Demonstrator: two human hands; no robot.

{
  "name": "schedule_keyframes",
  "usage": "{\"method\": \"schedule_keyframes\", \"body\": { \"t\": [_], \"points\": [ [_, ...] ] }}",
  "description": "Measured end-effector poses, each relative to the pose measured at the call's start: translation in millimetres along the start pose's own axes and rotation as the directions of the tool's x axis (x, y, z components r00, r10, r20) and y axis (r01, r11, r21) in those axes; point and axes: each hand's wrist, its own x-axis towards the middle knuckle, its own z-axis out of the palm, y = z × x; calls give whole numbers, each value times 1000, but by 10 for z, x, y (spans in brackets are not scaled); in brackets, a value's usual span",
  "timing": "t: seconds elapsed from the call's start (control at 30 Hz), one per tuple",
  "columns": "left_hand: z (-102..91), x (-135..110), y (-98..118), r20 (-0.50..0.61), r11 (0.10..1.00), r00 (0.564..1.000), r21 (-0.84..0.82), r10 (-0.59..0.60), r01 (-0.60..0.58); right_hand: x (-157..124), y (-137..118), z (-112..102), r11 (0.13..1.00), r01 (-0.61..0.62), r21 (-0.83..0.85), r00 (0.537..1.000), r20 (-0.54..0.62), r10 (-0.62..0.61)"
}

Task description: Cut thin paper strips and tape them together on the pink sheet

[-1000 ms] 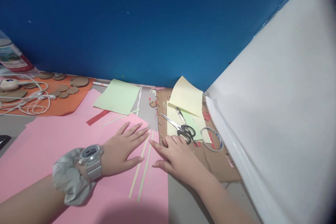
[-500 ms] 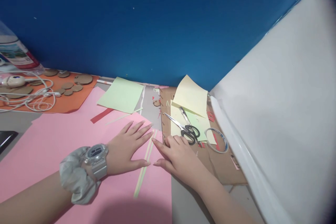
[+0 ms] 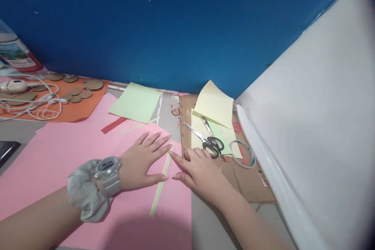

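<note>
My left hand lies flat with its fingers spread on a large pink paper sheet, a watch and a grey scrunchie at its wrist. Thin pale yellow and green paper strips run lengthwise, one along the other, between my two hands. My left thumb tip and little fingertip reach the strips. Opposite, my right hand has index finger and thumb stretched apart, the other fingers partly curled. Its index fingertip touches or nearly touches the strips' upper part. Neither hand grips anything.
Black-handled scissors, a pen, a tape roll and pale yellow paper lie on cardboard at right. Further left are green paper, a red strip, cardboard discs, white earphones and a bottle.
The strips, earlier parted by a narrow pink gap at their upper part, now lie closer together and look overlapped. Both hands stay nearly in place; the view has shifted slightly.
</note>
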Motion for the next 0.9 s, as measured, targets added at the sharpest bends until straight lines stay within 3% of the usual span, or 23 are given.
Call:
{"method": "schedule_keyframes", "body": {
  "t": [0.9],
  "points": [
    [-30,12,9,15,999,1000,-29,-13,14,-2,-6,-33,1000,21,-14,1000,7,-21]
  ]
}}
